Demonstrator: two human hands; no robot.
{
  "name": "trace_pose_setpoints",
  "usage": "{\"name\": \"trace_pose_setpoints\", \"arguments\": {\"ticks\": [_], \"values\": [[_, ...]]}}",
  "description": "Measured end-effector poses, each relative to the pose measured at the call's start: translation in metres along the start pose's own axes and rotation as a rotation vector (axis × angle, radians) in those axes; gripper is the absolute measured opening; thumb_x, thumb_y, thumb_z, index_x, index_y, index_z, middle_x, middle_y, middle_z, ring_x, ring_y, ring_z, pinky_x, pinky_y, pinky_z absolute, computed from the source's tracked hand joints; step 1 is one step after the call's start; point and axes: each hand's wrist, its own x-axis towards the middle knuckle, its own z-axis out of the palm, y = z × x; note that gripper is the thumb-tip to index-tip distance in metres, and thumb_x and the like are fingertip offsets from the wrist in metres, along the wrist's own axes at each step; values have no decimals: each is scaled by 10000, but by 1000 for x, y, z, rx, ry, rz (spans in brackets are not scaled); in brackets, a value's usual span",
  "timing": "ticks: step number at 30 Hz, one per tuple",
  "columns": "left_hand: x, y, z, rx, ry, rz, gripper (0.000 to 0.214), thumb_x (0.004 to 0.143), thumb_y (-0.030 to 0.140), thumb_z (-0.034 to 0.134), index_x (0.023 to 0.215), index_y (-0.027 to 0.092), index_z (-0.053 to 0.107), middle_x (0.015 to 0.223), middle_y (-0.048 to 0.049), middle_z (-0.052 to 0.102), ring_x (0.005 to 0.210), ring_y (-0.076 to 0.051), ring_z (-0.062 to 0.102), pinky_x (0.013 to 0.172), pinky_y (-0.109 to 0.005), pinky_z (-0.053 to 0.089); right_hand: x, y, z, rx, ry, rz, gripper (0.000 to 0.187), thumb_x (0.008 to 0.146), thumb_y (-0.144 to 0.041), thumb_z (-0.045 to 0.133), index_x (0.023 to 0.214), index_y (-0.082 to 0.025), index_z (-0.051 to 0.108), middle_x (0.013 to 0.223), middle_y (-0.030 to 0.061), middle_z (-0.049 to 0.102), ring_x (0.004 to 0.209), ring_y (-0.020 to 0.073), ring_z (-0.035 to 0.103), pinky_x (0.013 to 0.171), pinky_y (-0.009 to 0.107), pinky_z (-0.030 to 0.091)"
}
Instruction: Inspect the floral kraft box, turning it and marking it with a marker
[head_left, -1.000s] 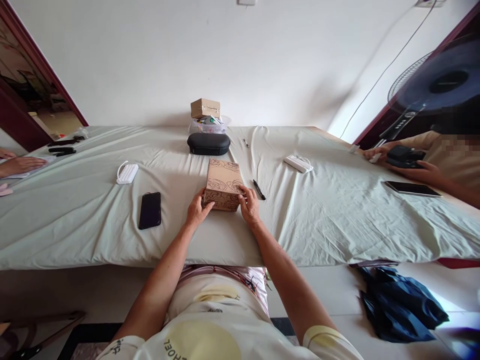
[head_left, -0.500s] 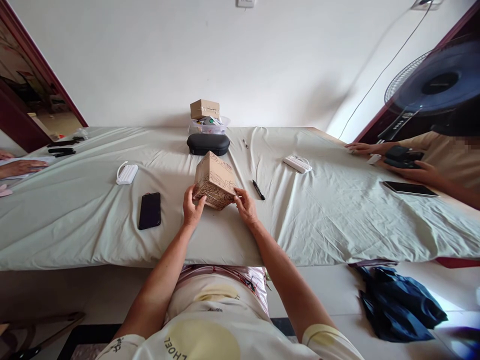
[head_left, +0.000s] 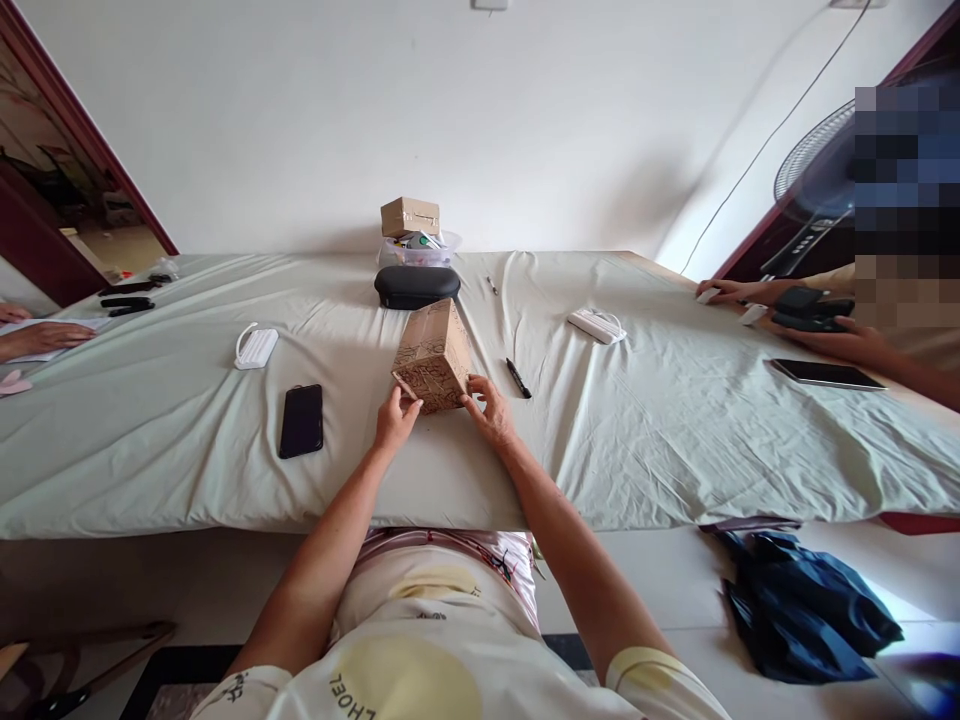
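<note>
I've got the scribbled-on cardboard box (head_left: 433,355) tipped at an angle over the middle of the cloth-covered bench (head_left: 637,430); can't tell if any of it is touching down. My left hand (head_left: 395,415) has thumb and fingers pinched on its lower left corner, and my right hand (head_left: 491,408) has its fingers curled part-open, gripping the lower right side. There's a black marker (head_left: 517,378) just right of that hand, a black case (head_left: 417,287) right behind the box, and a phone (head_left: 301,421) off to the left, well apart.
</note>
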Motion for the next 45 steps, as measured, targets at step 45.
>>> {"name": "trace_pose_setpoints", "arguments": {"ticks": [45], "values": [[-4, -1, 4, 407, 95, 147, 396, 870, 604, 708, 796, 217, 752, 1170, -157, 756, 1324, -394, 581, 1167, -577, 394, 2, -8, -4, 315, 224, 118, 537, 981, -608, 494, 1393, -266, 550, 1308, 115, 634, 900, 211, 630, 685, 365, 642]]}}
